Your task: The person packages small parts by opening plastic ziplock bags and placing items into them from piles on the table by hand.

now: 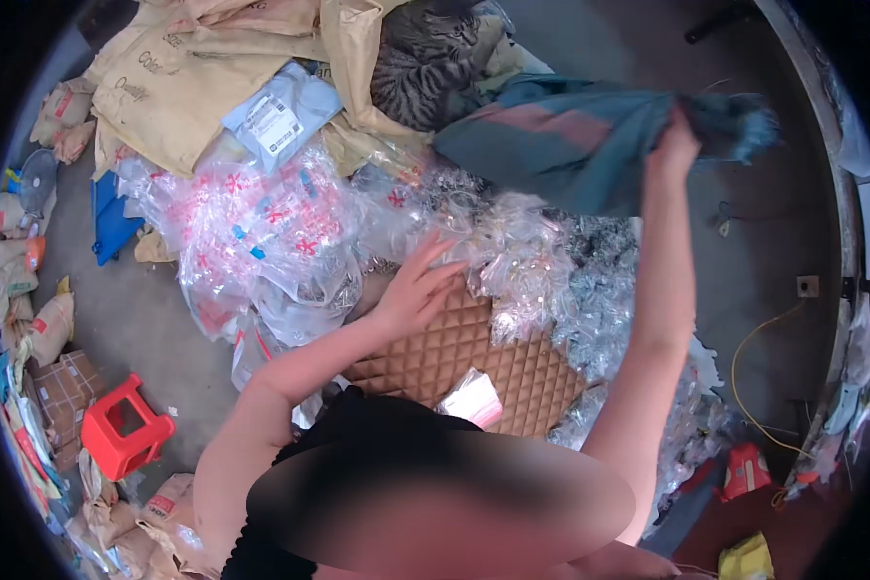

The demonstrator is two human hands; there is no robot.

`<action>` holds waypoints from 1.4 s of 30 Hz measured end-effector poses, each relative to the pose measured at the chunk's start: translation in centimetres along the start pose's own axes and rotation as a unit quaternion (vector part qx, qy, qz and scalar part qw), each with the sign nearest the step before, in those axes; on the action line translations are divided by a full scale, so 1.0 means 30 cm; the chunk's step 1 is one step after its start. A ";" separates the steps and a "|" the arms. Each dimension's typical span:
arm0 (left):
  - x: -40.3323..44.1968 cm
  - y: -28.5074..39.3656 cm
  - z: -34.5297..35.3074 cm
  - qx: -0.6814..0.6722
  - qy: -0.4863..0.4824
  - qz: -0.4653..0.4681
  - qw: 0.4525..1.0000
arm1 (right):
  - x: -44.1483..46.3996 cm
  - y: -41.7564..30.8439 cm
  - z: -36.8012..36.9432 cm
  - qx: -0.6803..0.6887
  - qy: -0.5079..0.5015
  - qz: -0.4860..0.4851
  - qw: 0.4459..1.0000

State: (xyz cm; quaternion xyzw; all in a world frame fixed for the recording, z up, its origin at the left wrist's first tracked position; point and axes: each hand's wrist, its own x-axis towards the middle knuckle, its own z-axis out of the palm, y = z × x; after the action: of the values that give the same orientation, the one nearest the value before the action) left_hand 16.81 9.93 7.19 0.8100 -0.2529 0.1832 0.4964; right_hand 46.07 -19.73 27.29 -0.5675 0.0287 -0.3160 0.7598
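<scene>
My right hand point(675, 147) is closed on one end of a large teal sack or sheet point(551, 135), its exact kind hard to make out. The sheet stretches left from my fist, with a dull pink patch across it and a frayed edge past my fingers. My left hand point(420, 295) holds nothing, its fingers apart, over the near edge of a heap of small clear plastic packets point(522, 256). Left of that hand lies a pile of clear bags with red print point(261, 217). Below it a brown quilted mat point(435, 348) carries a small white-and-pink stack point(474, 398).
A tabby cat point(420, 68) lies beyond the sheet, next to large tan paper sacks point(184, 87) and a pale blue labelled parcel point(280, 114). A red stool point(126, 428) and a cardboard box point(66, 391) stand left. A yellow cable point(739, 358) runs along the right.
</scene>
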 end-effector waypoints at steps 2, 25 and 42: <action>-0.158 0.012 -0.007 -0.129 -0.035 -0.109 0.985 | 0.116 -0.195 -0.005 0.014 0.005 -0.038 0.999; -0.241 0.634 0.005 -0.071 0.088 0.178 0.978 | -0.426 -0.879 0.103 -0.378 -0.270 -0.313 0.828; -0.520 0.907 -0.453 0.373 0.477 -0.054 0.794 | -1.439 -1.050 0.299 -0.242 -0.629 -0.332 0.660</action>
State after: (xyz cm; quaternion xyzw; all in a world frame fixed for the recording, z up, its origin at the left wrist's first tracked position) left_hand -12.47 15.35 23.96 0.7546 0.1481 0.5990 0.2230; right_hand 1.12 5.06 44.60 -0.7668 -0.5710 -0.0970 0.2768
